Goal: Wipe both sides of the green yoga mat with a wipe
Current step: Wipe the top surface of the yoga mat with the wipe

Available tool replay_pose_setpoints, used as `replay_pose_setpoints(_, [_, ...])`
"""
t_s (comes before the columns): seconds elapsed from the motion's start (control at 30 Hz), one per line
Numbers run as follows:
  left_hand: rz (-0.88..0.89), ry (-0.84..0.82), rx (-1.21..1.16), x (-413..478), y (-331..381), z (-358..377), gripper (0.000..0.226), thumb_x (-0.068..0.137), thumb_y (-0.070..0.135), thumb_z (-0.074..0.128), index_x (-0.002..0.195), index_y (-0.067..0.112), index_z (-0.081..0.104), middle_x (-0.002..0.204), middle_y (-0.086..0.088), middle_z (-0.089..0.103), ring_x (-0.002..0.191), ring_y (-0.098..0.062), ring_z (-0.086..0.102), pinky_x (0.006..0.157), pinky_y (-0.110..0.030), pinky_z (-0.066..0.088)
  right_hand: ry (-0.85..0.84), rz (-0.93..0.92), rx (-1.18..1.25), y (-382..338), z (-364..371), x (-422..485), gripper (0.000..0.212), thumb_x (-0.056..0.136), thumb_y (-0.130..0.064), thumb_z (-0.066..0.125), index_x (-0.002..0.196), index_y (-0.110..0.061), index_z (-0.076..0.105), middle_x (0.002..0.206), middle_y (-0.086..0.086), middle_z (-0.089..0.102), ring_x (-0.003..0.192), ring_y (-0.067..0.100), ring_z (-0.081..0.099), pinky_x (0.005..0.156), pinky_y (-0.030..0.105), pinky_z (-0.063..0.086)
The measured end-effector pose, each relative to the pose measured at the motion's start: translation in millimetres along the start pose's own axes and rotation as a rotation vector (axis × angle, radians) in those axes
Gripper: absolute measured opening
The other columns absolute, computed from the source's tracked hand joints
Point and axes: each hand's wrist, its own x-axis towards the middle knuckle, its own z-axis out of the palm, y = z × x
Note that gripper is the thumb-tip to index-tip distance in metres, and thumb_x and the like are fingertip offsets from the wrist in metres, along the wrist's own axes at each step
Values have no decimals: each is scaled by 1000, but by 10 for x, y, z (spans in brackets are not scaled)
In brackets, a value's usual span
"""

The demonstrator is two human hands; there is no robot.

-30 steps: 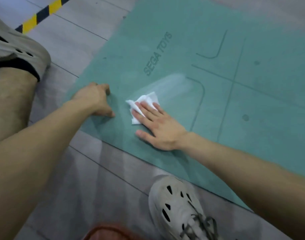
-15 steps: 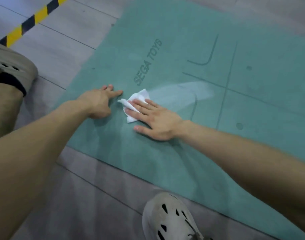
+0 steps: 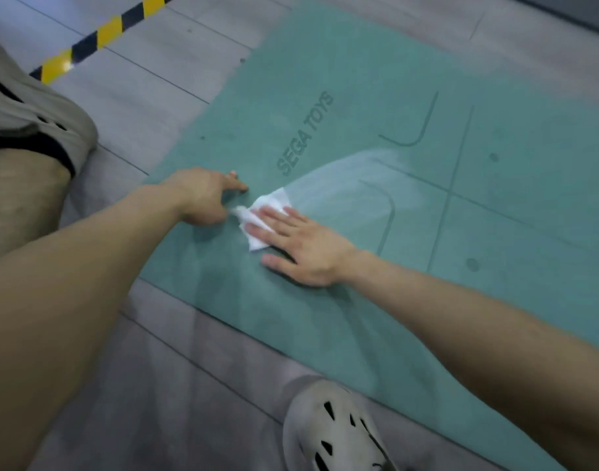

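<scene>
Since a second ago the pale damp streak [image 3: 352,178] behind my wiping hand has grown longer, and the wipe [image 3: 264,207] has slid closer to my other hand. My right hand [image 3: 301,246] lies flat, fingers straight and together, pressing the one white wipe onto the green yoga mat [image 3: 325,317], which is spread on the grey floor [image 3: 175,385] under both palms. Crumpled cloth sticks out past my fingertips. My left hand [image 3: 203,195] holds nothing; its fingertips prop on the mat just beside the wipe, whose corner reaches my thumb, though I cannot tell if they touch. Both arms stretch out nearly straight. Beyond my right fingertips runs the SEGA TOYS lettering [image 3: 305,134]. I count two pale perforated shoes: one [image 3: 335,430] below my right wrist, off the mat, one [image 3: 36,107] outside my left forearm. One yellow-and-black tape strip [image 3: 101,32] crosses the floor further off.
</scene>
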Motion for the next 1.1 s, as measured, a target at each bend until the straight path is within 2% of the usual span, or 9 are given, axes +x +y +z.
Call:
replay_pose_setpoints(0.07, [-55,8,45,-92,-178,22,90,83,46,82,160,42,36,159,-5,51,136,-33,56,110,-39,48,68,362,28,584,-202,53,74,110,-62,24,171,-24,6,178,5,0,164,18,-5,133,44,-1])
replay_pose_setpoints(0.17, [-120,-71,110,-170,-390,157,131,59,58,96,165,43,21,172,2,29,144,-29,50,115,-38,44,121,878,76,1083,-369,131,86,103,-71,15,171,-19,4,178,10,-3,164,22,-7,133,48,-4])
replay_pose_setpoints(0.23, [-116,-68,133,-113,-400,244,141,54,55,100,166,43,16,175,2,18,146,-28,48,115,-41,45,117,793,61,720,-231,333,90,101,-74,15,170,-17,3,178,7,-6,164,22,-9,132,50,-6])
replay_pose_setpoints(0.33, [-104,-26,163,-54,-336,211,143,51,54,101,166,43,17,174,-1,21,141,-30,52,111,-43,49,22,167,-3,114,-70,399,83,105,-70,22,171,-22,6,178,-3,-7,164,17,-7,133,44,-5])
replay_pose_setpoints(0.4, [-108,-5,156,-59,-363,214,143,50,57,100,165,44,17,173,0,23,138,-30,55,108,-44,51,-16,33,-40,308,-179,385,74,109,-65,25,171,-28,7,178,-5,-3,163,13,-8,132,36,-7])
replay_pose_setpoints(0.6, [-76,56,125,-136,-419,199,141,46,71,95,162,54,17,173,16,17,149,-20,43,108,-41,49,137,882,58,1074,-409,513,95,98,-78,8,170,-18,3,178,8,-6,164,22,-9,132,47,-7])
replay_pose_setpoints(0.83, [-65,155,98,-259,-405,181,128,51,71,93,159,53,27,171,18,24,144,-16,49,103,-37,47,7,-30,-20,-107,-80,787,83,105,-74,22,170,-28,-1,178,-4,-10,161,9,-16,132,38,-10])
replay_pose_setpoints(1.0, [-154,143,-69,-355,-538,368,120,62,65,93,163,41,32,174,6,22,154,-24,33,118,-41,36,45,661,70,993,-433,1066,80,107,-68,15,170,-22,1,178,7,-6,164,19,-9,132,44,-7])
replay_pose_setpoints(1.1, [-181,148,-97,-426,-563,476,114,66,75,84,162,43,32,173,4,23,155,-24,32,120,-43,34,10,618,29,614,-340,1127,94,102,-77,13,170,-15,-3,177,7,-14,163,23,-13,131,50,-9])
